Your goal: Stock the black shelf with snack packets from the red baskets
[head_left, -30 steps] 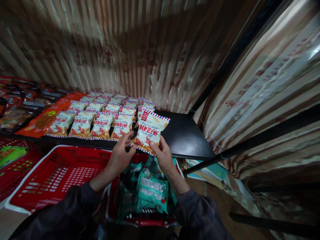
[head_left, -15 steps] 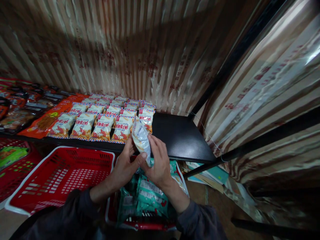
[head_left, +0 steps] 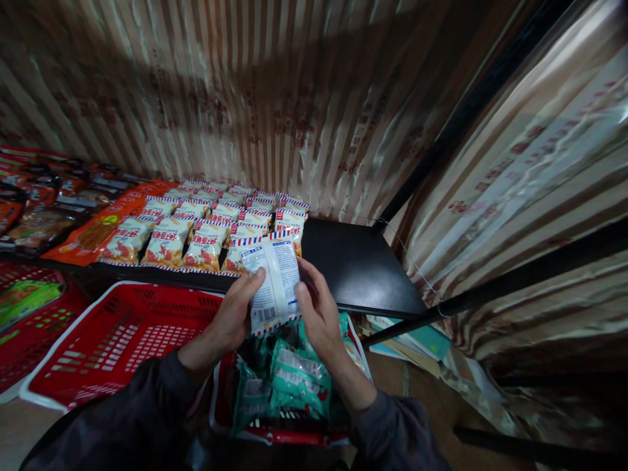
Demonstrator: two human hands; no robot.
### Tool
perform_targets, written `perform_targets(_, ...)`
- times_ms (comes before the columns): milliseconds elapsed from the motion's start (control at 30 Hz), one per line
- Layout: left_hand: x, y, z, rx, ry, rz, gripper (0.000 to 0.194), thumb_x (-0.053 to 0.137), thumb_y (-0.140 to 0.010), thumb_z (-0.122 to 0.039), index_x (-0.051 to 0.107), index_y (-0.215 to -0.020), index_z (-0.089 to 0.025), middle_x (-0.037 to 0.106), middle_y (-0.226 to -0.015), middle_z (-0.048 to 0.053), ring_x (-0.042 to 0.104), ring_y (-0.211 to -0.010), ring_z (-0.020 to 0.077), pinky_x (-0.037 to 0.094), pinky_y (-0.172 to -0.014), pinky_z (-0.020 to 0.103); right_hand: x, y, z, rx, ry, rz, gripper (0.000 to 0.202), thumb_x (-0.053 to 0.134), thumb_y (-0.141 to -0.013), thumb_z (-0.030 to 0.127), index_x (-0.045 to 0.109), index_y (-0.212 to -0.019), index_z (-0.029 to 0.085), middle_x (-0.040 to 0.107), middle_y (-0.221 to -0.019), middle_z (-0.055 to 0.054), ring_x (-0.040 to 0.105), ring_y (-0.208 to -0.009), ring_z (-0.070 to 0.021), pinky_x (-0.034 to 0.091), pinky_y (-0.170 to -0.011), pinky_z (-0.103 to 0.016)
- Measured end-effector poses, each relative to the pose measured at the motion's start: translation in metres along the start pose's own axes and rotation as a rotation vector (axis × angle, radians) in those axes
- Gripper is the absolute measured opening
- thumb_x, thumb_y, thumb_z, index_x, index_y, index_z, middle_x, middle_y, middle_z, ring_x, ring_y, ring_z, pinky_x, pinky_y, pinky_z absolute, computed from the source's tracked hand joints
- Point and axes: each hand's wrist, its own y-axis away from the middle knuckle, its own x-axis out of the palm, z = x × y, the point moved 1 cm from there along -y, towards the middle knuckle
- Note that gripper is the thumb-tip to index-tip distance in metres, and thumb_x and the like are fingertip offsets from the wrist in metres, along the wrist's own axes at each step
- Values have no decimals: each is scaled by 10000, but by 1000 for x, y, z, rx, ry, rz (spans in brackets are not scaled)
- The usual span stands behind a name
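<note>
A white snack bag (head_left: pixel 275 282) is held upright between both hands, its printed back with a barcode facing me. My left hand (head_left: pixel 235 313) grips its left edge, thumb on the back panel. My right hand (head_left: pixel 320 313) holds the right edge, the thumb near the panel and the fingers partly behind it. Just beyond stand rows of white snack bags (head_left: pixel 168 241) with red lettering on the black shelf (head_left: pixel 366 271). Below my hands is a red basket (head_left: pixel 275 437) of green snack bags (head_left: pixel 300 373).
A second red basket (head_left: pixel 142 327) sits at the left, beside another holding a green packet (head_left: pixel 27 304). Orange bags (head_left: pixel 91 232) and dark packets lie on the shelf's left part. Black metal bars (head_left: pixel 520 269) cross at the right, before striped plastic sheeting (head_left: pixel 534 157).
The held bag has turned from nearly edge-on to show its flat back. My hands have moved apart to its two sides, and the view has shifted slightly.
</note>
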Motion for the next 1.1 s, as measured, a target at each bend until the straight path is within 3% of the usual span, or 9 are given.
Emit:
perform_targets(67, -1, -2, 2, -26, 14, -15, 486, 671, -736, -397, 587, -1158, -171, 701, -1029, 80, 645, -961, 249, 482, -881, 365, 0, -4, -6, 191, -162, 32, 395, 510, -858, 414, 533, -1197, 212, 608, -1185, -79, 571, -1066, -222, 465, -913, -375)
perform_targets(167, -2, -4, 3, -11, 0, -35, 473, 678, -730, -399, 603, -1135, -166, 701, -1032, 74, 648, -953, 245, 482, -876, 353, 1, -6, -8, 297, -271, 90, 370, 553, -822, 455, 601, -1083, 199, 672, -1044, -53, 617, -928, -201, 498, -806, -320)
perform_targets(300, -4, -5, 1, 33, -70, -41, 484, 685, -722, -415, 607, -1119, -150, 703, -1017, 79, 648, -946, 244, 491, -841, 327, 4, -4, -3, 295, -314, 152, 333, 604, -789, 439, 627, -1015, 196, 694, -950, -30, 623, -842, -177, 498, -747, -288)
perform_targets(500, -5, -5, -1, 119, -132, -13, 461, 702, -713, -366, 586, -1120, -186, 705, -997, 41, 658, -888, 207, 504, -799, 302, 8, -3, -5, 307, -369, 142, 322, 622, -780, 428, 618, -1006, 199, 701, -895, -18, 630, -797, -164, 508, -713, -278)
perform_targets(933, -9, -9, -3, 140, -236, -65, 429, 685, -713, -436, 631, -1044, -169, 721, -857, 28, 661, -724, 186, 512, -682, 289, 15, 5, -16, 278, -370, 76, 302, 637, -770, 424, 584, -962, 197, 695, -860, -24, 642, -757, -159, 526, -698, -294)
perform_targets(1100, -11, -11, -3, 123, -213, -19, 436, 685, -713, -443, 643, -1045, -164, 724, -864, 40, 660, -743, 193, 505, -707, 295, 16, 6, -18, 264, -388, 67, 274, 624, -788, 413, 571, -951, 199, 692, -839, -19, 636, -744, -151, 524, -687, -286)
